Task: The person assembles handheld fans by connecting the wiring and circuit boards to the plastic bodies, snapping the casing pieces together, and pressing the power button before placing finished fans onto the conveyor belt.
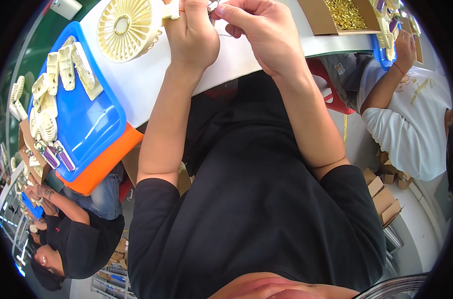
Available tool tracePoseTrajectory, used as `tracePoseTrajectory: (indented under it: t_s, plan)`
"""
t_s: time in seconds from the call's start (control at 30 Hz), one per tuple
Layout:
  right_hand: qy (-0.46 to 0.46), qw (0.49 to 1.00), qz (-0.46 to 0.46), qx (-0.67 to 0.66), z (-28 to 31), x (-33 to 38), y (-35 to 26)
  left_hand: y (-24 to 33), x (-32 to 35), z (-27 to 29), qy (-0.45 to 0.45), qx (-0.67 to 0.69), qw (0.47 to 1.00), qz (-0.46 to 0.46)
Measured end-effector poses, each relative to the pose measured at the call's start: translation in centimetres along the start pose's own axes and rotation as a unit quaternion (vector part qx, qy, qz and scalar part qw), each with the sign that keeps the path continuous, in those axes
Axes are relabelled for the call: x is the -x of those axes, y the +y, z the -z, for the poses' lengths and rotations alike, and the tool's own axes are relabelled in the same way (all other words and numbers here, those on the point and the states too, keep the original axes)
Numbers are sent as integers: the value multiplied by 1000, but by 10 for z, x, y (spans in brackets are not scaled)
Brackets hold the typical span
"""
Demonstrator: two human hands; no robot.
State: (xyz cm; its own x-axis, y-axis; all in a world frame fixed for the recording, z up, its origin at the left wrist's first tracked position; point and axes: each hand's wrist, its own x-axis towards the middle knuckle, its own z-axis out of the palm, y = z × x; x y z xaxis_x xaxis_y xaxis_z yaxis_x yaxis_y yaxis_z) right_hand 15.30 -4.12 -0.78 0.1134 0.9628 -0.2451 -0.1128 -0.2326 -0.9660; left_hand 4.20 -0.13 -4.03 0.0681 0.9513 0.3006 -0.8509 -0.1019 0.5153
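Head view crops hands (221, 30) gripping tiny unclear part.

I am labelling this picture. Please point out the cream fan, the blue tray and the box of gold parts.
cream fan (124, 27), head view, on its round front grille.
blue tray (94, 119), head view, on its bare floor.
box of gold parts (318, 20), head view, on its cardboard wall.
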Motion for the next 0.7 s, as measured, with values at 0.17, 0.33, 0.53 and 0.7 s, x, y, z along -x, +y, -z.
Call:
tracePoseTrajectory:
  t_s: [0.17, 0.33, 0.53, 0.7]
  plan:
    - [-62, 998, 19, 10, 12, -3, -9, 12, -2, -2, 15, -352, 936, 22]
    - [-102, 984, 119, 79, 20, 8, 2, 2, -11, 12, 32, -90, 994, 55]
    - [-11, 972, 207, 113, 29, 0, 14, 12, -10, 20, 115, -179, 957, 195]
    - [2, 936, 245, 252, 43, -8, -17, 27, -9, 5, 86, -222, 915, 325]
